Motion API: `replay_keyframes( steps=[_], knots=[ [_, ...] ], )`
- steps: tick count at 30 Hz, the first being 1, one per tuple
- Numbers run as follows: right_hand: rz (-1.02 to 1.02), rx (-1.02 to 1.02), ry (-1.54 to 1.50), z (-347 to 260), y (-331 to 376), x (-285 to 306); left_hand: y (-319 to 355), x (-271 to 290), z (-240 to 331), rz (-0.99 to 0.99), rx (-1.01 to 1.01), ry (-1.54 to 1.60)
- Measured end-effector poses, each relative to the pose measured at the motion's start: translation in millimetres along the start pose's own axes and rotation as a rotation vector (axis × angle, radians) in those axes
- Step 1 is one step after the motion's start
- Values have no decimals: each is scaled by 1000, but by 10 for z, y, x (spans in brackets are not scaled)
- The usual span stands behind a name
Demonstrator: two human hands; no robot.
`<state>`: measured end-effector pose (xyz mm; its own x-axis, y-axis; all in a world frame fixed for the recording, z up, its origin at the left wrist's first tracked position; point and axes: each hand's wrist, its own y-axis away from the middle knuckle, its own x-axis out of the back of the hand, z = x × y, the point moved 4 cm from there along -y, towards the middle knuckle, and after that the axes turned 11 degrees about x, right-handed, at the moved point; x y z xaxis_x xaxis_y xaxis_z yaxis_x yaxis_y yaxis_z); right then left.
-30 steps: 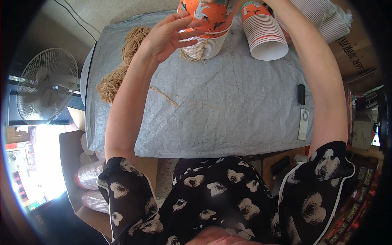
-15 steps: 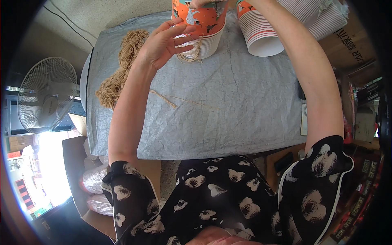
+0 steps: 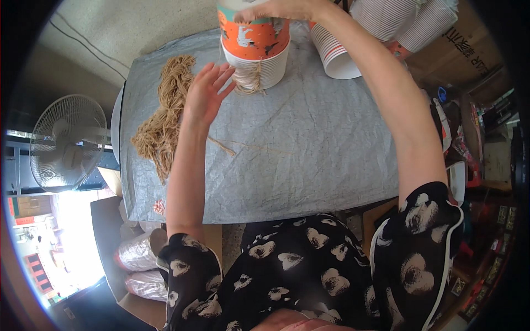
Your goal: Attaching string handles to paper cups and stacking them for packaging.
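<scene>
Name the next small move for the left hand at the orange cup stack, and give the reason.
Probably close the left hand on the twine hanging at the cup stack. That hand is open beside the strands, gripping nothing, while the right hand steadies the stack from the top.

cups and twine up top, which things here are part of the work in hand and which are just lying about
In hand:
right hand on the orange cup stack
left hand, open, beside the twine knot
loose twine pile

Lying about:
fan
tipped cup stacks
cardboard box
grey table cover
</scene>
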<state>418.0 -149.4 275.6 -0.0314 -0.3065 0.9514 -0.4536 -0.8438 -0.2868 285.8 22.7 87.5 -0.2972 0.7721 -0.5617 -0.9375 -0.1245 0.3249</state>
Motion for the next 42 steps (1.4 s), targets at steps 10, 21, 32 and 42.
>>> replay_keyframes(
  steps=[10, 21, 32, 42],
  knots=[
    [825, -427, -61, 1684, 2329, -382, -300, -731, -1135, -146, -329, -665],
    [752, -545, -75, 1854, 2677, -957, -1030, -1792, -1332, 102, -670, -931],
    [585, -492, 9, 1839, 2691, -865, -1034, -1892, -1400, 213, -761, -977],
    [396, -574, -41, 1726, 2679, -835, -932, -1875, -1413, 265, -827, -1073]
  ],
)
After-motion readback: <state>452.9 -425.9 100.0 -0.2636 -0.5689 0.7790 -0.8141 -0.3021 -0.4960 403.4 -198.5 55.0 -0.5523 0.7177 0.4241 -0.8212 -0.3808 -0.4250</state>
